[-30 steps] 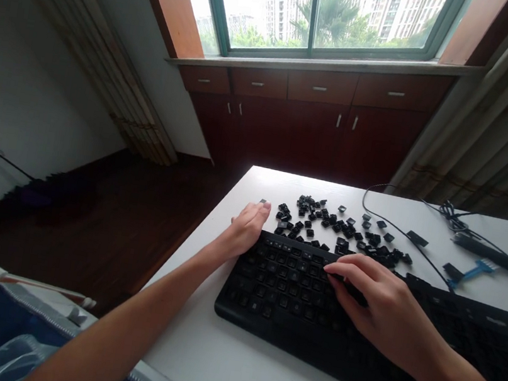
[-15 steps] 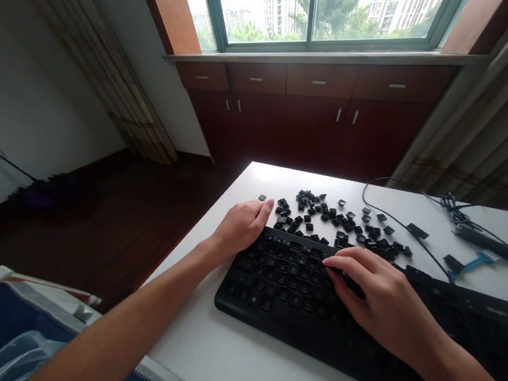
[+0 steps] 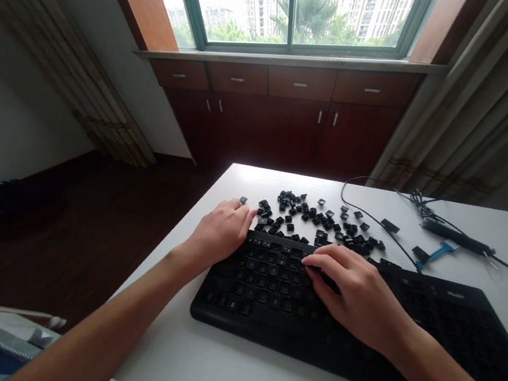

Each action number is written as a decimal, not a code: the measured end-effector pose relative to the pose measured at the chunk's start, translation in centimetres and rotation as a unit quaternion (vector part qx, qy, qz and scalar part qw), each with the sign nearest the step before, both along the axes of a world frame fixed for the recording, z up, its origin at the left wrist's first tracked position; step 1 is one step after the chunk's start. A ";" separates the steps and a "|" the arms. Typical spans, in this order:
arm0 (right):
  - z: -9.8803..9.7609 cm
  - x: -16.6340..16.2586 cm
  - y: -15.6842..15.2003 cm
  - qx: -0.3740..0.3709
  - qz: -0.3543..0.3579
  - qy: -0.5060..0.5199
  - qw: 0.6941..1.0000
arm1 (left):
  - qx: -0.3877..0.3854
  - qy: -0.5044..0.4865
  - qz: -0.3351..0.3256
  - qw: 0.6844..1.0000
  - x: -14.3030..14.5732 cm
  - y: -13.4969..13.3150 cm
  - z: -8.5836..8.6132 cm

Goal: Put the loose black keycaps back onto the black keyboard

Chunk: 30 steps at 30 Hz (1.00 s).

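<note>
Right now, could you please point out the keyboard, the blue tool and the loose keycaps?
Keyboard (image 3: 271, 286): head view, on its key area.
Blue tool (image 3: 436, 251): head view, on its middle.
Loose keycaps (image 3: 312, 213): head view, on one mid-cluster.

2 bare arms in view | left hand (image 3: 222, 230): just inside the desk's (image 3: 209, 362) left edge, back up, fingers close together | left forearm (image 3: 130, 318): slants across that edge | right hand (image 3: 354, 288): farther in, thumb and index tips near each other, pointing left | right forearm (image 3: 445, 378): enters lower right
</note>
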State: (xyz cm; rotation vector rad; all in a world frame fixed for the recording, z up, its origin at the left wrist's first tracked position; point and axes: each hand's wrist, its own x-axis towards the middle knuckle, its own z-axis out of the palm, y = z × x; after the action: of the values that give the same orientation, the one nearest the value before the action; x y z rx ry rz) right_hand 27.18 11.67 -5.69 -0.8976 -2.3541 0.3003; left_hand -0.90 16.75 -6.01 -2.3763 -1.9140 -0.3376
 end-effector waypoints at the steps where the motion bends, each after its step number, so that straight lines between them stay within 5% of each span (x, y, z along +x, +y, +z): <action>1: 0.0 0.0 0.0 0.000 0.001 0.001 1.000 | -0.002 -0.004 -0.002 1.000 -0.1 0.1 -0.1; 9: 0.0 0.0 -0.1 -0.003 -0.002 0.001 1.000 | -0.021 -0.132 -0.020 0.991 0.6 -0.1 -0.1; 16: 0.0 -0.1 0.0 0.004 0.000 0.003 1.000 | -0.088 -0.380 0.002 0.921 -1.4 0.4 0.6; 23: 0.0 0.0 -0.1 0.004 0.002 0.003 1.000 | -0.289 -0.260 -0.174 0.905 -6.2 -0.2 3.4; 30: 0.0 0.0 -0.1 0.007 0.003 0.003 1.000 | -0.290 -0.241 -0.222 0.899 -7.9 0.1 3.2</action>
State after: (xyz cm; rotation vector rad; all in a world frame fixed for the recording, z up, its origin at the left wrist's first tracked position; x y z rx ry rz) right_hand 27.16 11.57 -5.66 -0.8816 -2.3512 0.2886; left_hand -8.79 16.88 -2.82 -3.4224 -1.7938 -0.4697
